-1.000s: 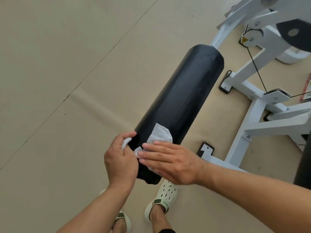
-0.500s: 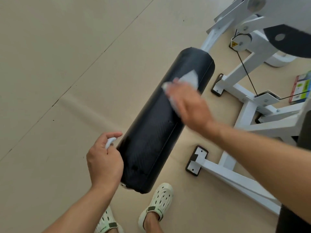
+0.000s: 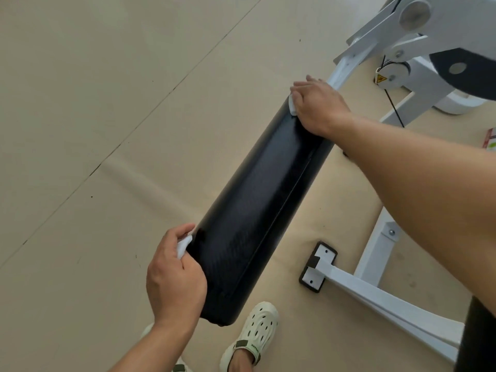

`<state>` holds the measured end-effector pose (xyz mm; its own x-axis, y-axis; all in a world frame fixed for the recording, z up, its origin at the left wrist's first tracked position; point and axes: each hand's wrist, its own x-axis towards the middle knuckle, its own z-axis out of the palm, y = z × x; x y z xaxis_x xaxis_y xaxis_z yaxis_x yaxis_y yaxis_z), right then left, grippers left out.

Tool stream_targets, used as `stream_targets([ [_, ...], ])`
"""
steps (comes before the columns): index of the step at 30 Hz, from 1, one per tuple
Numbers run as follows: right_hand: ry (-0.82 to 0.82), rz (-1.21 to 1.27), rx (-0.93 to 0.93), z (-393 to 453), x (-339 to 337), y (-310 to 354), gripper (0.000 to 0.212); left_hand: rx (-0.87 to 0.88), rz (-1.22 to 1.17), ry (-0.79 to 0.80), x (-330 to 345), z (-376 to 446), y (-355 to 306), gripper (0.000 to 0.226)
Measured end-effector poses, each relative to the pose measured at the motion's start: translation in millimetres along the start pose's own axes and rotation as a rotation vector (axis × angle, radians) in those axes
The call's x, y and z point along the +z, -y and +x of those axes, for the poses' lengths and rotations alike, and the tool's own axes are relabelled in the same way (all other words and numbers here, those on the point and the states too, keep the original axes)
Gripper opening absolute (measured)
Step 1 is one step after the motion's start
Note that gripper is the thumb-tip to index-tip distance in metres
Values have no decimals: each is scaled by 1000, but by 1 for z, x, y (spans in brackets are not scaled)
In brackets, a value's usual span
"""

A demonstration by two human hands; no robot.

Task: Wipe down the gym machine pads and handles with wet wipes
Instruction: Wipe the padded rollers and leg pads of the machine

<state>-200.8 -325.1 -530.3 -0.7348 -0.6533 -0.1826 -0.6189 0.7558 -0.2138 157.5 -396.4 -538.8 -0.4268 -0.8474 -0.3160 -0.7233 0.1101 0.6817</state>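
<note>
- Change since half a second ago: the right hand (image 3: 319, 107) has travelled up the roller pad (image 3: 257, 210) from a spot short of its far end to the far end itself, beside the white arm of the machine frame (image 3: 346, 67); a second ago it lay at the near end, next to the left hand.
- Wet wipe (image 3: 292, 106): white, pressed under the right hand against the far end of the pad; only a small edge shows at the fingers, less than before.
- Right-hand grip: fingers laid over the wipe and bent around the pad's end; whether they pinch the wipe or only press it cannot be told.
- Left hand (image 3: 174, 277): unchanged in place at the pad's near end, on its left side.
- Left-hand grip: clenched around a small white wad (image 3: 183, 245), thumb and curled fingers holding it against the pad.
- Roller pad: black, cylindrical, lying diagonally from lower centre to upper right, a seam running along its length.
- Machine frame: white steel to the right, with a black cable (image 3: 393, 108), a yellow warning sticker (image 3: 380, 79) and a foot plate (image 3: 318, 267) on the floor (image 3: 107, 103).
- Floor: beige sheeting with a seam line.
- Shoe (image 3: 252, 334): pale perforated clog beneath the pad's near end.
</note>
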Motion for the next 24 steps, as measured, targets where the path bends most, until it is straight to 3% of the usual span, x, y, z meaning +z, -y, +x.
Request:
stream_targets([
  [3,64,-43,-101,-17,8,22,45,-16,16,8,1,-1,-1,57],
  [8,172,78,-692,-124,35,80,44,-67,-10,55,0,5,1,56],
  [10,189,55,-809,-138,37,73,40,-78,-8,75,-1,8,3,55],
  [12,45,35,-739,-117,34,46,37,-115,-28,110,-3,14,4,53],
  [14,-128,48,-478,-80,21,12,37,-162,-79,162,-5,23,4,48],
  [16,-135,66,-248,-55,6,-11,42,-208,-112,201,-6,33,4,44],
  [18,-119,110,-189,-54,10,-4,43,-262,-128,225,-6,43,7,42],
  [20,-113,150,-297,-78,21,28,40,-320,-141,249,-5,49,14,40],
  [24,-134,293,-757,-181,72,104,28,-408,-204,196,-4,56,29,42],
])
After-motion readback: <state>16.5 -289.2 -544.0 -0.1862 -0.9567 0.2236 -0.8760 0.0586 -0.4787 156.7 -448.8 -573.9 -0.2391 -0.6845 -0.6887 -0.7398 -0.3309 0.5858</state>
